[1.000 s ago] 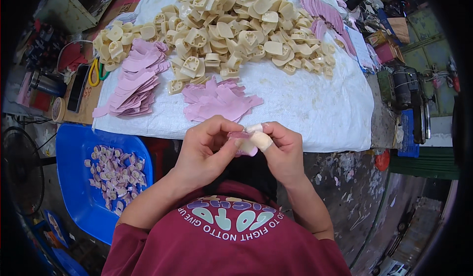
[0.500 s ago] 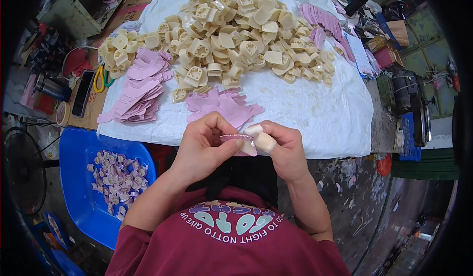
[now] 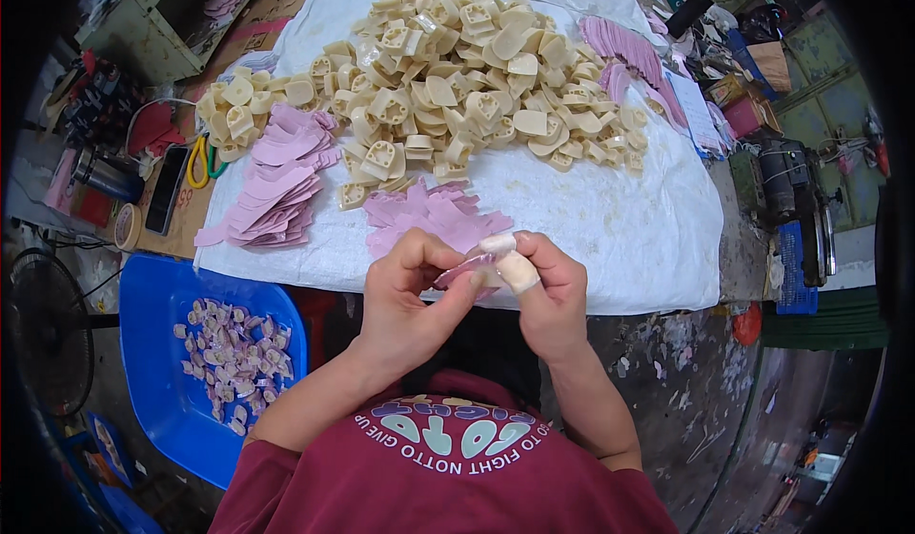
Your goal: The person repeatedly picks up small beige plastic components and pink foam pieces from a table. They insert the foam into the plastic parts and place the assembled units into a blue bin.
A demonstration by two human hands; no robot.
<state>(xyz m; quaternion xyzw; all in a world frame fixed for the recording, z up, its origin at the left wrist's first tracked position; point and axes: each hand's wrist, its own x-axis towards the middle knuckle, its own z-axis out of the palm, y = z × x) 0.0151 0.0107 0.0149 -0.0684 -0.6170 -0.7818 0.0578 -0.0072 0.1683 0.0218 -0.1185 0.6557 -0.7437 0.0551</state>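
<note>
My left hand [image 3: 405, 291] and my right hand [image 3: 557, 307] meet in front of the table's near edge. Between their fingertips is a small shoe heel with a pink cover [image 3: 467, 269], pinched by both; the fingers hide part of it. White wraps [image 3: 518, 272] go round my right thumb and forefinger. Just beyond my hands lies a loose heap of pink cover pieces [image 3: 429, 212]. Behind that rises a big pile of bare cream plastic heels [image 3: 438, 91]. A stack of overlapping pink pieces [image 3: 276, 177] lies to the left.
At lower left stands a blue basin [image 3: 152, 372] with many pink-covered heels [image 3: 233, 358] inside. Near the left edge are scissors [image 3: 198, 161], a phone [image 3: 168, 189], a tape roll [image 3: 128, 226] and a flask [image 3: 107, 176]. A machine [image 3: 796, 191] stands right of the white-sheeted table [image 3: 629, 239].
The pink-covered heel has tilted, its left end now lower, as both hands turn it. My hands stay close together, and the whole view has shifted slightly.
</note>
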